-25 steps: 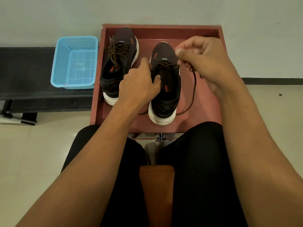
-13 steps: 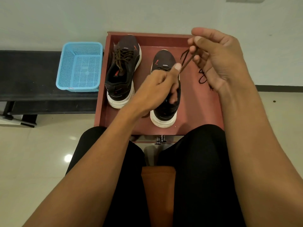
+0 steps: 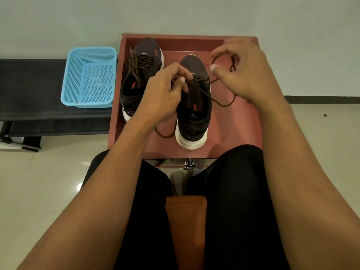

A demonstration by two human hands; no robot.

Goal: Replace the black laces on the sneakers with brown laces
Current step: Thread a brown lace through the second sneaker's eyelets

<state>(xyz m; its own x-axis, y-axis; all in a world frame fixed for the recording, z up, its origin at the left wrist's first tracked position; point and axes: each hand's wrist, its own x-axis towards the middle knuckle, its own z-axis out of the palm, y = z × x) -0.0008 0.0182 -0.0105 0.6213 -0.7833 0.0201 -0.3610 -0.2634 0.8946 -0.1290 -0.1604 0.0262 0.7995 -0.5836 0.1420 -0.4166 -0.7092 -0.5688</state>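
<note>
— Red tray (image 3: 239,133) against a pale wall (image 3: 194,14). Where's the lace?
— Brown lace (image 3: 202,90) is threaded through the far eyelets of the right shoe (image 3: 194,114), which stands toe-far in the middle of the tray. One loose run loops onto the tray right of the shoe. Another curls out by its heel on the left.
— And the hands?
— Left hand (image 3: 161,94) hovers over the shoe's tongue, fingers curled, thumb and forefinger pinching the lace. Right hand (image 3: 243,73) is just right of the toe, fingers curled too, thumb and forefinger closed on the lace's other run.
— The other shoe?
— Left shoe (image 3: 150,49) sits farther back at the tray's left, already laced in brown. A dark cord (image 3: 232,63) shows past the right fingers; I cannot tell what it is.
— Beyond the tray?
— Blue basket (image 3: 89,76) on a black bench (image 3: 29,94), to the left.
</note>
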